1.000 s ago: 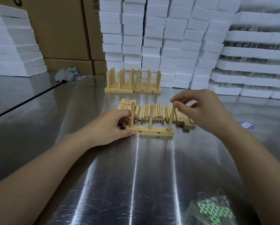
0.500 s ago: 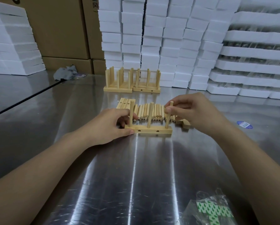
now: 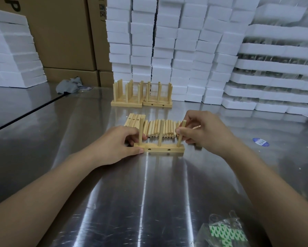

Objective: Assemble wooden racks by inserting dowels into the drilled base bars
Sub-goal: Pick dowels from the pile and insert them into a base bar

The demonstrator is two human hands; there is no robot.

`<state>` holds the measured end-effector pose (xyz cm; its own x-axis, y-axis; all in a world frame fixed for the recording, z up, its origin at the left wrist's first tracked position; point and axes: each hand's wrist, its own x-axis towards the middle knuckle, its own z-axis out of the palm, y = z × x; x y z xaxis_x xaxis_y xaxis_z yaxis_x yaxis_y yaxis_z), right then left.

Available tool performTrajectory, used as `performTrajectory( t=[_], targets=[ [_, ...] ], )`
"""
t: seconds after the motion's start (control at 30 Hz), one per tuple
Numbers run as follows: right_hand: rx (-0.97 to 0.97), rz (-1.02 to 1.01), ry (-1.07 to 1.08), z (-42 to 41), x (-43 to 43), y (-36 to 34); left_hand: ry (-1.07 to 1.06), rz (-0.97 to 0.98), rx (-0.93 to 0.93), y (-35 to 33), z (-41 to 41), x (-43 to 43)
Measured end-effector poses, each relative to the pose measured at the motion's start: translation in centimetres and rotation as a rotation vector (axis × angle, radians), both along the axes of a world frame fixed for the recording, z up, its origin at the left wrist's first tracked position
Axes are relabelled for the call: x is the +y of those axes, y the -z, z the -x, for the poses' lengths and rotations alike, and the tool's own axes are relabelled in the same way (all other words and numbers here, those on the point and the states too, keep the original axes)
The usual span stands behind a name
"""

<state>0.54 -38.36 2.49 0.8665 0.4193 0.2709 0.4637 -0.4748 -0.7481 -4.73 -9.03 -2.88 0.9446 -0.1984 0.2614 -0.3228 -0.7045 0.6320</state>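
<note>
We see a pale rectangular wooden base bar (image 3: 164,149) lying flat on the shiny brushed-metal worktop (image 3: 144,193), its front face showing two small drilled holes. Three round light-wood dowels stand in its top: the left dowel (image 3: 141,131), the middle dowel (image 3: 160,133) and the right dowel (image 3: 181,133), which leans slightly to the right. Our left hand (image 3: 117,145) presses on the bar's left end, thumb along the front edge and fingers curled behind the left dowel, so its grip is clenched on the bar. Our right hand (image 3: 204,131) pinches the right dowel near mid-height between thumb and fingers, its grip grasping that dowel. Just behind the bar lies a row of loose wooden dowels (image 3: 160,130), with spare drilled bars (image 3: 134,119) at the row's left end. Farther back stand finished wooden racks (image 3: 142,95), in front of stacked white foam blocks (image 3: 167,50). A clear plastic bag of green-and-white pads (image 3: 224,232) lies near the worktop's front edge.
</note>
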Motion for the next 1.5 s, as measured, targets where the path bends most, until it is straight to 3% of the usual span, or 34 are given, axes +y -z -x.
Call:
performTrajectory(
  t=[0.13, 0.4, 0.67, 1.0, 1.33, 1.5],
  targets=[
    [-0.026, 0.006, 0.006, -0.1, 0.2, 0.3, -0.016, -0.077, -0.006, -0.2, -0.1, 0.0],
    [-0.052, -0.046, 0.078, -0.2, 0.9, 0.7, -0.033, -0.036, 0.009, 0.0, -0.4, -0.1],
    [-0.231, 0.013, 0.270, 0.6, 2.2, 2.3, -0.025, 0.018, 0.029, 0.1, -0.5, 0.0],
    [-0.080, -0.180, 0.222, 1.2, 1.7, 3.4, -0.042, 0.015, 0.066, -0.5, 0.2, -0.4],
    [-0.152, -0.117, 0.281, 1.8, 2.3, 3.8, -0.055, 0.047, 0.053, -1.1, 1.0, -1.0],
    [-0.253, 0.027, 0.319, 2.2, 2.3, 3.6, -0.072, 0.097, -0.071, -1.6, 1.1, -0.9]
  ],
)
